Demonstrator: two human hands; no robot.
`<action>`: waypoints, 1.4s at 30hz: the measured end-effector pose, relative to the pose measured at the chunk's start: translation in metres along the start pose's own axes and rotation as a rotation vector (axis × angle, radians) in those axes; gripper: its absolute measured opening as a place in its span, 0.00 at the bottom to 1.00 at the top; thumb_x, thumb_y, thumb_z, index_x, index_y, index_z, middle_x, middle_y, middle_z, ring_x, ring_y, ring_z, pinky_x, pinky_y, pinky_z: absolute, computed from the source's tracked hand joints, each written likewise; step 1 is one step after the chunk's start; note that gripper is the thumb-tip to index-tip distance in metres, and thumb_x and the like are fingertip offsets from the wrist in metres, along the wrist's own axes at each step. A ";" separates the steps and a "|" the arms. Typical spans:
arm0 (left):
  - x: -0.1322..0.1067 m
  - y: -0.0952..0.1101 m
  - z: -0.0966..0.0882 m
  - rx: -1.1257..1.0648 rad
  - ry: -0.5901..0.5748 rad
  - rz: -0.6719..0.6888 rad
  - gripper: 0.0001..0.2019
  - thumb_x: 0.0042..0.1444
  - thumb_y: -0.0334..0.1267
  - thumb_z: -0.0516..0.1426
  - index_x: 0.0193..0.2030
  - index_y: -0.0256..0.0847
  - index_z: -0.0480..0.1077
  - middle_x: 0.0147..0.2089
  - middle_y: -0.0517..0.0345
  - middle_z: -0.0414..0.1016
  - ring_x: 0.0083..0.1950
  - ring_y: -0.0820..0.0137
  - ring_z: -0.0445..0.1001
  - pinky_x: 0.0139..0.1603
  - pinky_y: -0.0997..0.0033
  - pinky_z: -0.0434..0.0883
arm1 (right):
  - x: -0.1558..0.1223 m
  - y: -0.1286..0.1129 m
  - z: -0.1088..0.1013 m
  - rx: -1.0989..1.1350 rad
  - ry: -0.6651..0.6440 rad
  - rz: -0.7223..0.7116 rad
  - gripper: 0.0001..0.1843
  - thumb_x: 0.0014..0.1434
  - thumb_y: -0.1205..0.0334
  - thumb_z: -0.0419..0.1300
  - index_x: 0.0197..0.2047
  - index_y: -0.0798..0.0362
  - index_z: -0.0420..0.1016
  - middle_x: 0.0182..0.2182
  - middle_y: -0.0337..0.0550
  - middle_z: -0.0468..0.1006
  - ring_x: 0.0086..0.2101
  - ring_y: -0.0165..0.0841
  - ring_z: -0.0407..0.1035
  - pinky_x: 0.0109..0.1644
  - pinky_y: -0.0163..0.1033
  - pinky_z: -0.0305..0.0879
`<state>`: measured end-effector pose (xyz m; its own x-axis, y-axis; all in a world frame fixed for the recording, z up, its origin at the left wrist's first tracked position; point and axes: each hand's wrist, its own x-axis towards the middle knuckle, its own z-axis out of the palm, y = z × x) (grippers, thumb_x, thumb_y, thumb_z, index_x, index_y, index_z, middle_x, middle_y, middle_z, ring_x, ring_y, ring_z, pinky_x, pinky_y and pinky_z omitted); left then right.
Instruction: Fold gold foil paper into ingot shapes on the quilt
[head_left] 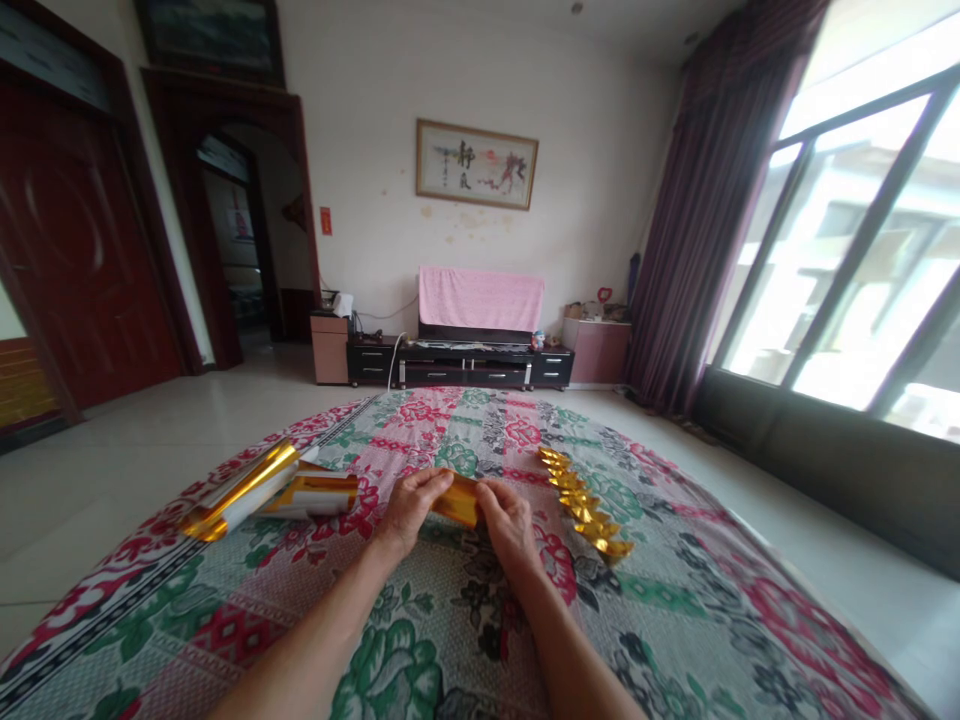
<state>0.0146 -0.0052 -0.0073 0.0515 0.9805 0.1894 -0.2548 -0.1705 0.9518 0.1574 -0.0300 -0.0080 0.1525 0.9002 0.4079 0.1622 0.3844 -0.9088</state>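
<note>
Both our hands pinch one gold foil piece (457, 498): left hand (409, 510) on its left end, right hand (508, 520) on its right, likely to keep it taut above the flowered cloth (675, 600). Right of the foil piece lies a row of folded gold shapes (585, 505); left of it, loose foil sheets (255, 490), neither in our way.

Paper piece (457, 497) mid-cloth (675, 600), between left hand (409, 510) and right hand (510, 522). Sheet stack (270, 490) left of it, row of folded pieces (581, 503) right.
</note>
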 end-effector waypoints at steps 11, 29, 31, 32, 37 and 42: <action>-0.005 0.007 0.010 0.021 -0.050 -0.043 0.15 0.42 0.43 0.61 0.36 0.36 0.74 0.25 0.60 0.75 0.26 0.72 0.70 0.29 0.74 0.66 | 0.003 0.008 0.000 -0.060 0.081 -0.028 0.20 0.55 0.49 0.52 0.32 0.58 0.74 0.21 0.38 0.71 0.24 0.29 0.63 0.28 0.30 0.59; -0.004 0.012 0.008 0.204 -0.005 -0.025 0.15 0.46 0.43 0.58 0.37 0.35 0.72 0.28 0.54 0.77 0.29 0.67 0.76 0.20 0.78 0.65 | 0.001 0.000 -0.002 -0.233 0.171 -0.108 0.18 0.55 0.51 0.52 0.36 0.54 0.77 0.28 0.43 0.78 0.26 0.32 0.70 0.32 0.33 0.63; -0.003 0.012 0.007 0.212 0.004 0.017 0.15 0.46 0.43 0.58 0.37 0.35 0.72 0.32 0.52 0.78 0.34 0.65 0.77 0.24 0.77 0.68 | 0.000 -0.002 -0.002 -0.171 0.161 -0.038 0.19 0.54 0.49 0.53 0.37 0.54 0.76 0.26 0.42 0.78 0.24 0.32 0.70 0.30 0.33 0.64; -0.003 0.012 0.006 0.224 0.011 0.045 0.15 0.46 0.44 0.58 0.37 0.35 0.73 0.33 0.51 0.78 0.36 0.64 0.76 0.26 0.76 0.69 | 0.000 -0.003 -0.002 -0.118 0.161 0.004 0.20 0.54 0.48 0.53 0.39 0.54 0.76 0.27 0.42 0.78 0.24 0.32 0.71 0.29 0.33 0.64; -0.001 0.011 0.004 0.332 -0.003 0.204 0.15 0.48 0.43 0.56 0.39 0.37 0.74 0.35 0.53 0.78 0.38 0.65 0.75 0.33 0.73 0.71 | 0.004 -0.004 -0.006 0.238 0.179 0.248 0.29 0.53 0.42 0.51 0.50 0.54 0.67 0.44 0.50 0.74 0.32 0.37 0.74 0.25 0.33 0.66; -0.003 0.011 0.005 0.418 -0.039 0.329 0.11 0.49 0.40 0.56 0.37 0.40 0.75 0.37 0.55 0.77 0.39 0.67 0.74 0.38 0.72 0.70 | 0.004 -0.007 -0.012 0.426 0.032 0.364 0.33 0.53 0.41 0.52 0.57 0.52 0.59 0.37 0.50 0.77 0.29 0.35 0.74 0.27 0.36 0.69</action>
<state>0.0168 -0.0107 0.0041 0.0713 0.8656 0.4956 0.1430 -0.5006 0.8538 0.1684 -0.0314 0.0008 0.1557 0.9861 0.0573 -0.3133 0.1044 -0.9439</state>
